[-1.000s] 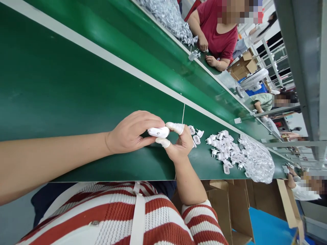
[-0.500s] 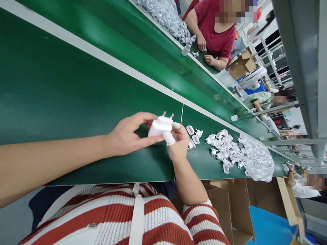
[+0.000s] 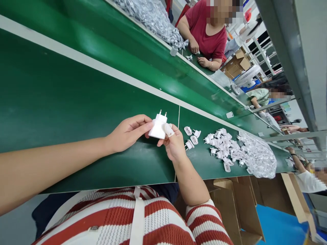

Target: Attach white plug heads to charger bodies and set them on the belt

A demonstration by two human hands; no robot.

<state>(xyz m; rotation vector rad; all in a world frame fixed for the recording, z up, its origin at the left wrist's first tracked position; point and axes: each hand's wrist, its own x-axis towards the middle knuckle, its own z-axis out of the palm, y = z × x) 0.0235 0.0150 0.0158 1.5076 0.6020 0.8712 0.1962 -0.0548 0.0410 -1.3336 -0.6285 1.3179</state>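
Left hand (image 3: 127, 134) and right hand (image 3: 175, 146) both grasped one white plastic two-pin plug adapter (image 3: 158, 126), held just above the near strip of the green conveyor belt (image 3: 63, 102), pins pointing toward the belt's far side. Left thumb and fingers pinched the body. Right thumb, in a white rubber finger cot (image 3: 168, 129), pressed its other side.

On the belt, further along to the right:
- a few loose small white plug pieces (image 3: 191, 136)
- a scattered pile of the same white plug pieces (image 3: 224, 146)
- a heap of clear plastic bags (image 3: 258, 156) at the belt's near edge

Across the belt, a co-worker in a red shirt (image 3: 208, 34) had both hands on its far strip. A brown cardboard box (image 3: 230, 204) stood below the belt's near edge.
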